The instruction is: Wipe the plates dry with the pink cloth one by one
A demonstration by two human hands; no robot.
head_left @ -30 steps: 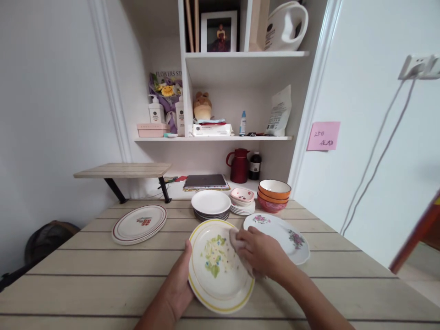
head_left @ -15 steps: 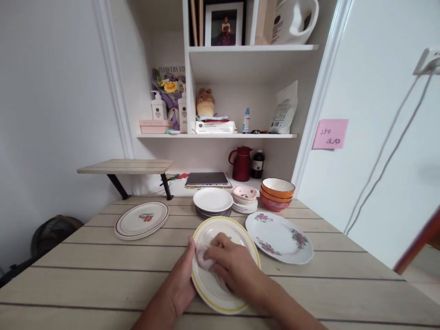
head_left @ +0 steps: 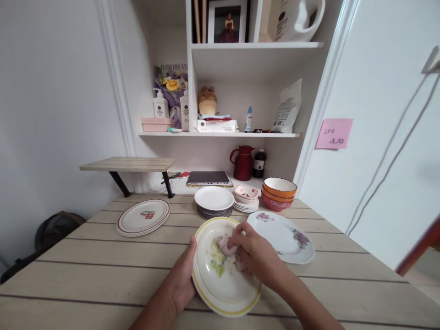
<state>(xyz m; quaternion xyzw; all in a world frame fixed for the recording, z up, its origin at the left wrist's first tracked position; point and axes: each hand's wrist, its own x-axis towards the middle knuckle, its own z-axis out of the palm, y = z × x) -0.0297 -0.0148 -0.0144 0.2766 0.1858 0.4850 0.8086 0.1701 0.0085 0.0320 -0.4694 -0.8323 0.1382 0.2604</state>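
Observation:
A white plate (head_left: pixel 220 298) with a yellow rim and a flower print is tilted up toward me at the near middle of the table. My left hand (head_left: pixel 184 279) grips its left edge, thumb along the rim and the other fingers hidden beneath. Bunched in my right hand (head_left: pixel 254 252) is a pale pinkish cloth (head_left: pixel 225 245), pressed on the plate's face right of centre. Just behind to the right lies a large oval platter (head_left: pixel 282 236) with pink flowers, partly covered by my right hand.
At the left lies a stack of red-rimmed plates (head_left: pixel 142 217). Farther back stand white plates on dark ones (head_left: pixel 213 199), small dishes (head_left: pixel 246 195) and stacked orange bowls (head_left: pixel 279 192). A raised wooden shelf (head_left: pixel 127 163) and a red jug (head_left: pixel 243 162) are behind.
My right hand has moved the cloth up and to the right across the plate, uncovering its flower print. My left hand keeps its hold, and the view has shifted slightly.

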